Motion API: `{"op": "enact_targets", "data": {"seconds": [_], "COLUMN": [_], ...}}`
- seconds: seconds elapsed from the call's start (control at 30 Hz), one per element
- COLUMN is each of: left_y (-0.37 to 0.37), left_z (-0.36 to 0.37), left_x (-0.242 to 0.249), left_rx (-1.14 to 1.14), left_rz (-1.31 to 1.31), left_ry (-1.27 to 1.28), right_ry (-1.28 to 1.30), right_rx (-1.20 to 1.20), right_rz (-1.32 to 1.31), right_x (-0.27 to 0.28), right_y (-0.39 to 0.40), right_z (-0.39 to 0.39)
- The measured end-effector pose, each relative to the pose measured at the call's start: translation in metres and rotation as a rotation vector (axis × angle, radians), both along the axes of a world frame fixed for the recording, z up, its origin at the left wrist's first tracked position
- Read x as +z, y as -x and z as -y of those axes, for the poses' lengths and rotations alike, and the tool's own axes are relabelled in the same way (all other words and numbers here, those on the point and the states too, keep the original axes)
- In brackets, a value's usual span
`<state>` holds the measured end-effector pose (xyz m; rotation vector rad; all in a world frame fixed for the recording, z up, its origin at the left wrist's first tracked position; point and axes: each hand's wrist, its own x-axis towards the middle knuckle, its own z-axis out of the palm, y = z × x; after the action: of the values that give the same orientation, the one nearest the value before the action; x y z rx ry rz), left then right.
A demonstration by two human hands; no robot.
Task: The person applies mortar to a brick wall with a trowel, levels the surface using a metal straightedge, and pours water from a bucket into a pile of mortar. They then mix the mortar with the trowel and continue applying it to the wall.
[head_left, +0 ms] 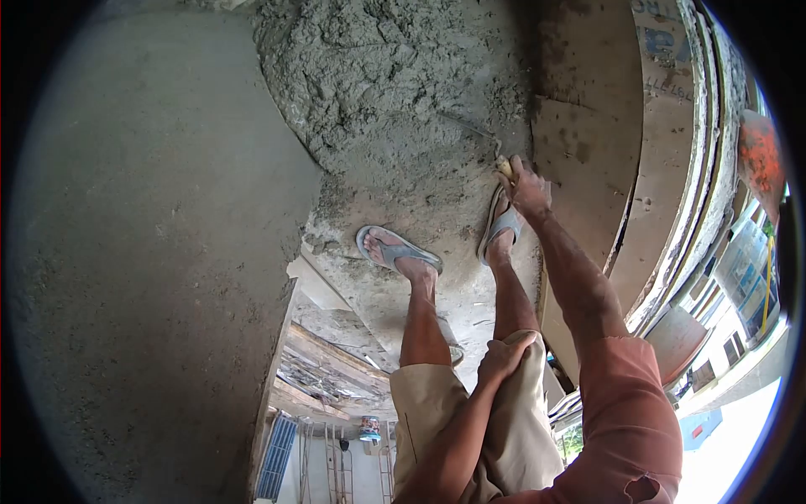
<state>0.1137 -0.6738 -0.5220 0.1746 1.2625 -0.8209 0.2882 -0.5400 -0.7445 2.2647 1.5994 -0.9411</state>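
While I bend far over, my right hand [531, 191] is closed around a pale handle [504, 167] just right of the frame's centre; what tool the handle belongs to I cannot tell, since its far end is lost in the one heap of wet grey mortar [403, 84] that fills the upper middle. My left hand [502, 357] rests lower down, fingers curled over the knee of my khaki shorts [504, 428], holding nothing else.

I count two grey flip-flops: one [395, 249] left of centre, flat on the smeared floor, the other [501, 225] directly below my right hand, almost touching it. Both stand at the lower edge of the mortar heap.

One broad concrete slab [151, 252] takes the whole left half of the frame, and its edge runs down from the heap to the lower middle. Beyond that edge, at the bottom centre, a drop opens onto timber planks [327, 370] and one small bucket [369, 428] far below. Right of my arm lie several stacked boards [663, 151], their edges curving down the right side. Bare room lies on the slab at left; my feet stand close to the drop.
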Motion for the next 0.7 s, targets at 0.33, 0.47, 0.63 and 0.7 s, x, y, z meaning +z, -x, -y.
{"op": "enact_targets", "data": {"seconds": [0.33, 0.47, 0.63, 0.7], "left_y": [0.02, 0.025, 0.013, 0.007], "left_z": [0.078, 0.126, 0.04, -0.041], "left_x": [-0.041, -0.055, -0.015, 0.015], "left_rx": [-0.061, -0.134, -0.087, 0.053], "left_rz": [0.224, 0.502, 0.209, 0.289], "left_ry": [-0.211, -0.38, -0.189, -0.083], "right_ry": [-0.098, -0.175, 0.157, 0.104], "right_rx": [-0.717, -1.018, -1.036, -0.973], "right_rz": [-0.411, -0.397, -1.053, -1.133], "right_x": [0.037, 0.005, 0.013, 0.032], "right_y": [0.138, 0.144, 0.129, 0.127], "right_z": [0.001, 0.028, -0.103, -0.143]}}
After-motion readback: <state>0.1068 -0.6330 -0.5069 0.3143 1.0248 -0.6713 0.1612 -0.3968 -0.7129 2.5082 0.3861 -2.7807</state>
